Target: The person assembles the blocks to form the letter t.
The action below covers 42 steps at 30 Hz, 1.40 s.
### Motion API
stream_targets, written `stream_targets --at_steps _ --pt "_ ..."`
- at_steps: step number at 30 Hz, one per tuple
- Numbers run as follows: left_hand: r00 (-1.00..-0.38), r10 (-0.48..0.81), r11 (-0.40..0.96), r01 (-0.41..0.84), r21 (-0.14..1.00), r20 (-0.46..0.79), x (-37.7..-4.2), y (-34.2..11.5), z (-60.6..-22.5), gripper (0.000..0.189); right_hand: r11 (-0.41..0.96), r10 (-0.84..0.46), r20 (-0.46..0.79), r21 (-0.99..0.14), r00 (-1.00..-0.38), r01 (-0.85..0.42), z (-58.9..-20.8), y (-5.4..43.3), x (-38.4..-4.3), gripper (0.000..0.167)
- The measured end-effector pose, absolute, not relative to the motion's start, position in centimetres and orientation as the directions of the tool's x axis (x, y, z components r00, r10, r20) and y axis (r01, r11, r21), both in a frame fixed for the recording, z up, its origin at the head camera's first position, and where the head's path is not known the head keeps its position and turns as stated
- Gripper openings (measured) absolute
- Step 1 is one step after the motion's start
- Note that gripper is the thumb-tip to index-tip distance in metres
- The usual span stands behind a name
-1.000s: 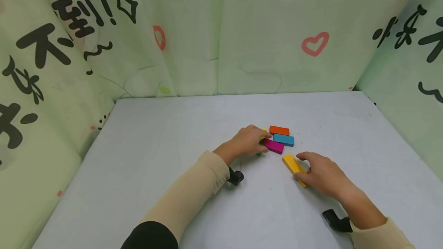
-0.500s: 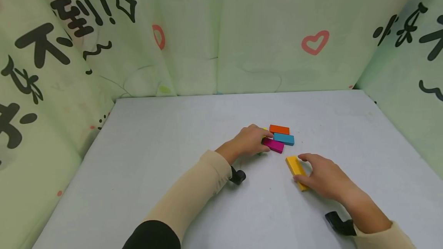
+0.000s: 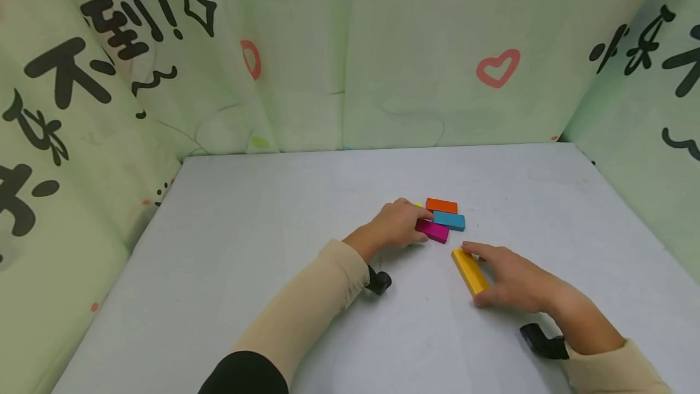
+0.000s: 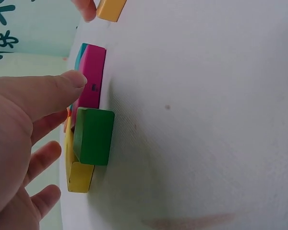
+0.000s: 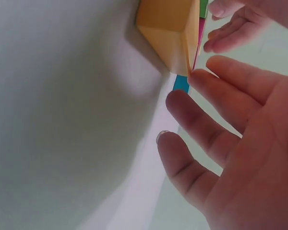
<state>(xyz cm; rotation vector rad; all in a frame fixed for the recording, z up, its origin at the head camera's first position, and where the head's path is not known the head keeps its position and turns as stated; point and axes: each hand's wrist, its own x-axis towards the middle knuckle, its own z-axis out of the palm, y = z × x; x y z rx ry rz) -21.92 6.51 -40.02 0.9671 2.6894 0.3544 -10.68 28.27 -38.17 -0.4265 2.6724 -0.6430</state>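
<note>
Near the middle of the table, in the head view, my left hand [image 3: 401, 222] reaches over a group of coloured blocks. Its thumb and index finger pinch the near end of the magenta block [image 3: 434, 231]. Beside that lie a blue block [image 3: 449, 221] and an orange block [image 3: 442, 205]. A green block [image 4: 94, 136] and a yellow block [image 4: 80, 177], mostly under the hand from above, show in the left wrist view. My right hand [image 3: 514, 275] spans the amber-yellow block [image 3: 470, 271] lengthwise, thumb at its near end and index finger at its far end.
The white table [image 3: 262, 230] carries all the blocks. A pale green printed curtain [image 3: 306, 65] encloses its back and sides. Black wrist mounts [image 3: 379, 281] stick out below both wrists.
My right thumb has slid to the amber-yellow block's near end and the index finger to its far end. That block first shifted slightly nearer. My left hand edged slightly right.
</note>
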Motion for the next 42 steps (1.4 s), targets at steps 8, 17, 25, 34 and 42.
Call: stream_targets --at_steps 8,17,25,34,42 --pt "-0.743 0.65 0.75 0.596 0.286 -0.157 -21.76 6.56 -40.25 0.048 0.835 -0.401 -0.248 -0.494 -0.882 -0.241 -38.34 28.74 -10.67 0.093" --pt "-0.749 0.646 0.754 0.597 0.273 -0.146 -21.87 6.93 -40.51 0.045 0.844 -0.368 -0.269 -0.498 -0.89 -0.198 -38.41 28.7 -10.67 0.092" --pt "-0.763 0.636 0.754 0.586 0.297 -0.11 -21.52 7.17 -40.47 0.034 0.846 -0.344 -0.29 -0.508 -0.893 -0.161 -38.5 28.79 -10.46 0.095" --pt "-0.771 0.627 0.76 0.572 0.307 -0.116 -21.36 7.26 -40.67 0.037 0.848 -0.344 -0.283 -0.503 -0.895 -0.167 -38.6 28.75 -10.32 0.098" --pt "-0.767 0.634 0.755 0.583 0.301 -0.104 -21.42 7.41 -40.87 0.033 0.847 -0.356 -0.281 -0.5 -0.891 -0.181 -38.66 28.99 -10.31 0.101"
